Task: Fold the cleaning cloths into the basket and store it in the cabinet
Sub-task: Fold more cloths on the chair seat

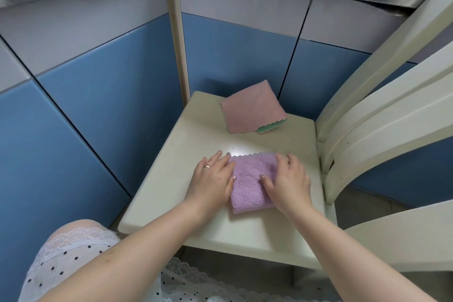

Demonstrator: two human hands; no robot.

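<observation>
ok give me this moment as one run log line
step: folding purple cloth | left hand: pressing | right hand: pressing | pink cloth: waiting | basket: unseen

Both forearms reach forward, left hand [212,179] and right hand [286,180] flat, palms down.

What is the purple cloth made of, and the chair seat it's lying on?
The folded purple cloth looks like soft microfibre: fuzzy, with a stitched quilted pattern and a wavy cut edge. The cream chair seat looks like painted wood or hard plastic: smooth, with a bright glare spot. Which of the two, I cannot tell.
</observation>
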